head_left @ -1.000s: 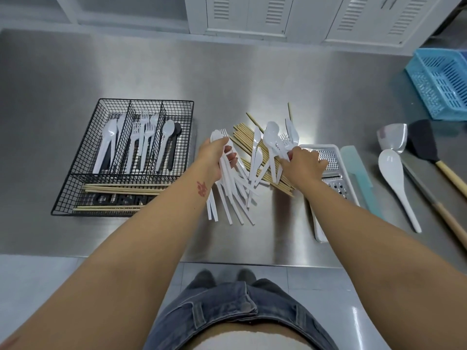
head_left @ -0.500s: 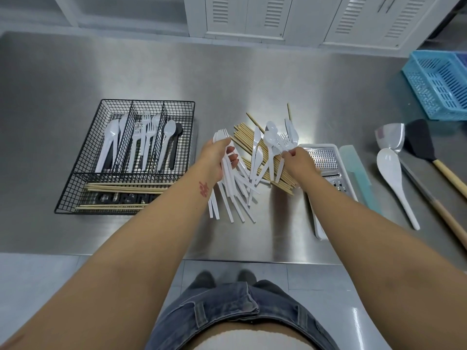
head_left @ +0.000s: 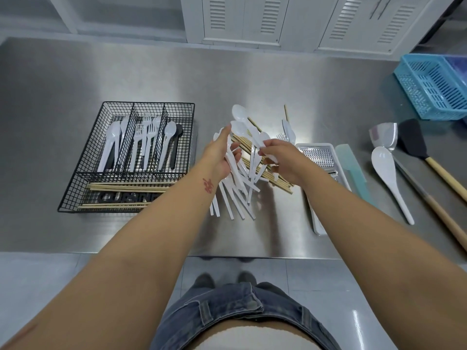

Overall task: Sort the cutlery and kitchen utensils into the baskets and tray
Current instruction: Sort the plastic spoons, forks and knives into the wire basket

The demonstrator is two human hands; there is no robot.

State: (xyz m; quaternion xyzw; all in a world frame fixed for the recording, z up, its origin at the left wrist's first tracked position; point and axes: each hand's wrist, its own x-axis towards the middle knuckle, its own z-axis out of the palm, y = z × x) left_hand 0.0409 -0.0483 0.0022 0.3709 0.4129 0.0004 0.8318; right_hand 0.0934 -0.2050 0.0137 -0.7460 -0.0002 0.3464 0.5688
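Head view, steel surface (head_left: 252, 79).

- Left hand (head_left: 221, 157): fingers curled round a fanned bundle of white plastic cutlery (head_left: 237, 195), handles splayed toward the near edge.
- Right hand (head_left: 280, 160): pinching the handles of white spoons (head_left: 239, 114), bowls raised above the bundle.
- Loose chopsticks (head_left: 278, 181): lying on the surface beneath both hands.
- Black wire tray (head_left: 101, 147), at left: spoons and forks in the rear compartments, sorted chopsticks (head_left: 126, 188) across the front one.
- Grater (head_left: 319, 155), white ladle (head_left: 386, 173), black spatula (head_left: 412, 140): at right.
- Blue basket (head_left: 434, 84): far right corner.
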